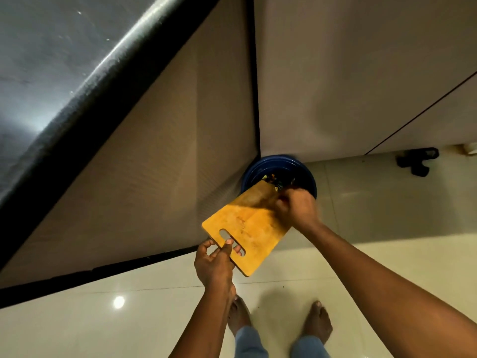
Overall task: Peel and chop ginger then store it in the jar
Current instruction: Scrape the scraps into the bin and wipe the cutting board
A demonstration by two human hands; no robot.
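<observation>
Glossy floor tiles lie below. One left hand, grip clamped through the handle slot, holds one chopping board whose long axis tilts away and rightward, down to one blue bin. One right hand, nearer the bin, is blurred at the board's far edge over scraps; its grip cannot be told. No ginger or jar shows.

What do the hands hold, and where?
The left hand holds the cutting board by its slotted handle end. The right hand is blurred; cannot tell.
</observation>
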